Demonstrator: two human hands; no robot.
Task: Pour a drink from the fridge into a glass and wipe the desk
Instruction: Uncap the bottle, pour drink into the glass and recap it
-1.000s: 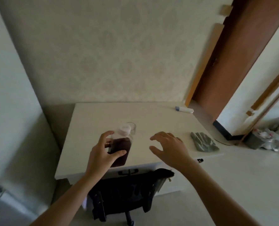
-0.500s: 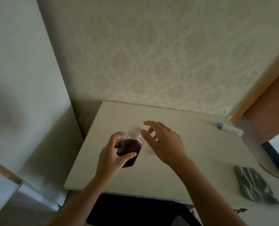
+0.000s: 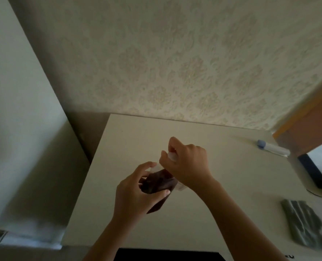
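A clear plastic bottle (image 3: pixel 157 183) of dark brown drink is held tilted above the cream desk (image 3: pixel 231 176). My left hand (image 3: pixel 135 193) is wrapped around its body. My right hand (image 3: pixel 187 164) is closed over its white cap (image 3: pixel 172 156) from above. A bit of clear glass (image 3: pixel 180 187) shows under my right wrist; most of it is hidden. A grey-green folded cloth (image 3: pixel 305 223) lies at the desk's right front.
A white tube with a blue cap (image 3: pixel 271 147) lies at the desk's far right corner. A patterned wall stands behind the desk and a plain wall to the left. A brown door frame (image 3: pixel 311 121) is at the right. A black chair back (image 3: pixel 167 256) sits at the front edge.
My right hand has moved from beside the bottle onto its cap and closed on it. My left hand has lifted and tilted the bottle. The view has come closer to the desk.
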